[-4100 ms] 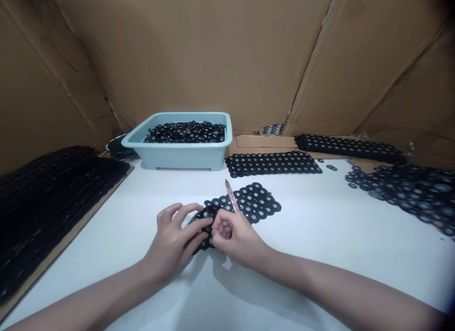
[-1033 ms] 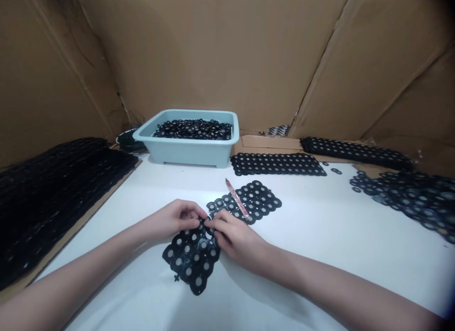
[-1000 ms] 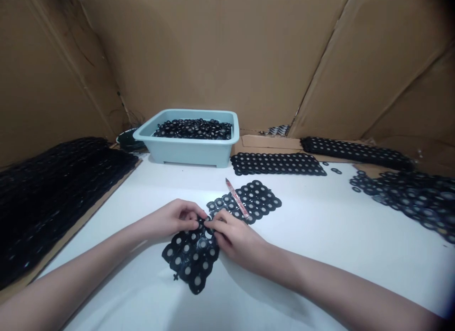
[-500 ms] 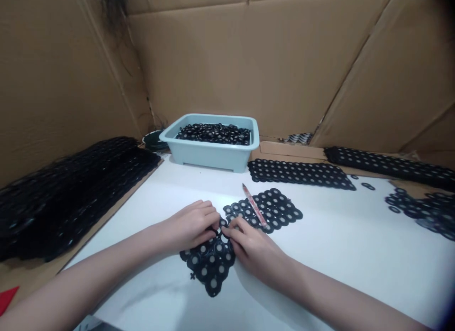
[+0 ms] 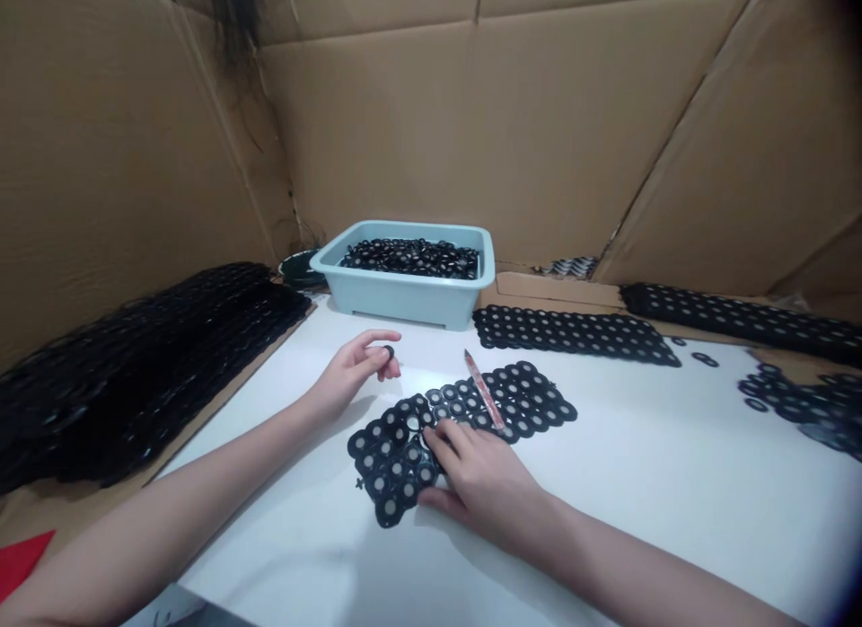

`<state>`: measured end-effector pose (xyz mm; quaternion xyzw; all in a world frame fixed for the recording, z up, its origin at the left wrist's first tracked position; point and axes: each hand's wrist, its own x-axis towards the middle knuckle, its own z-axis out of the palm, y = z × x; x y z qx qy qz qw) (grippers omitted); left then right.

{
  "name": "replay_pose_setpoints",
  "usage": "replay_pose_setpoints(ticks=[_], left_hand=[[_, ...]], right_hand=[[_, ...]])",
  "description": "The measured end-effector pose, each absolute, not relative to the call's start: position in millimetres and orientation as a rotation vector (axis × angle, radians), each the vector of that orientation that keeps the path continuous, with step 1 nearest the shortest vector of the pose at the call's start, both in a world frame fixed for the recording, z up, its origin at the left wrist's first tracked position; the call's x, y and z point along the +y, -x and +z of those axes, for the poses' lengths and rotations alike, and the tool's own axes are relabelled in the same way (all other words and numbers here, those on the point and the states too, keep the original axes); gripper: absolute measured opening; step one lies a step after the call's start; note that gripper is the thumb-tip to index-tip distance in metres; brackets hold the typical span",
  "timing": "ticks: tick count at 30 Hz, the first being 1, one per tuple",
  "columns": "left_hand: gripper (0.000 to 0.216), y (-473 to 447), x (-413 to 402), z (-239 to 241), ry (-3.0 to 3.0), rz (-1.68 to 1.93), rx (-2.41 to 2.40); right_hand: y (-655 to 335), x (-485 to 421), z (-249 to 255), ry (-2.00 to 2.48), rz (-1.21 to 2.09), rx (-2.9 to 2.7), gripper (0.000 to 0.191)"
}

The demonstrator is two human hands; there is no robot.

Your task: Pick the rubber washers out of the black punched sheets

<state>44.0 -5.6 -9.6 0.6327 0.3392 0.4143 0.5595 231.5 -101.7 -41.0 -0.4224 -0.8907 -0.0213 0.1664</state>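
Note:
A black sheet of joined round parts with pale centres (image 5: 394,461) lies on the white table (image 5: 639,465). My right hand (image 5: 475,479) rests on the sheet's right edge, fingers bent and pressing it down. My left hand (image 5: 354,368) is lifted off the sheet, toward the tub, and pinches one small black round part (image 5: 389,351) between thumb and fingers. One cell near the sheet's top shows as an empty ring (image 5: 413,422). A second black sheet (image 5: 518,401) lies just behind, with a thin red-and-white stick (image 5: 483,401) on it.
A light blue tub (image 5: 410,290) full of loose black round parts stands at the back. A thick stack of black sheets (image 5: 135,357) fills the left side. More sheets (image 5: 572,331) and loose parts (image 5: 808,407) lie at the back and right. Cardboard walls surround the table.
My left hand has come away from the sheet with one round part pinched in it and moved toward the tub. My right hand stays on the sheet. The view has swung left.

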Motion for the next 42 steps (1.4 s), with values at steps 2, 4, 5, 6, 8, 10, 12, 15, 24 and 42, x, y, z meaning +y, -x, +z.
replay_pose_setpoints(ticks=[2,4,5,6,8,10,12,15,24,42], left_hand=[[0.022,-45,-6,-12,-1.408,0.96,0.787],[0.016,-46,-5,-13,-1.286,0.951,0.761],[0.015,-45,-4,-13,-1.219,0.936,0.741],[0.014,-45,-4,-12,-1.154,0.907,0.718],[0.019,-43,-3,-12,-1.044,0.811,0.672],[0.031,-42,-3,-12,-0.989,0.711,0.653],[0.039,-41,-2,-13,-1.017,0.669,0.682],[0.043,-41,-2,-16,-1.213,0.686,0.858],[0.042,-43,-4,-21,-1.784,0.624,1.148],[0.02,-49,-18,-20,-1.307,0.461,0.672]], right_hand=[[-232,-101,-42,1.182,-0.084,-2.544,0.05],[-233,-100,-43,1.177,-0.093,-2.544,0.047],[-234,-100,-43,1.176,-0.09,-2.544,0.045],[-234,-100,-44,1.176,-0.086,-2.543,0.043],[-235,-100,-45,1.171,-0.08,-2.541,0.042],[-235,-101,-45,1.172,-0.085,-2.544,0.041],[-236,-101,-46,1.171,-0.108,-2.548,0.038],[-236,-100,-45,1.188,-0.155,-2.542,0.03],[-241,-96,-37,1.357,-0.108,-2.373,0.02],[-248,-95,-33,1.37,0.555,-1.99,0.018]])
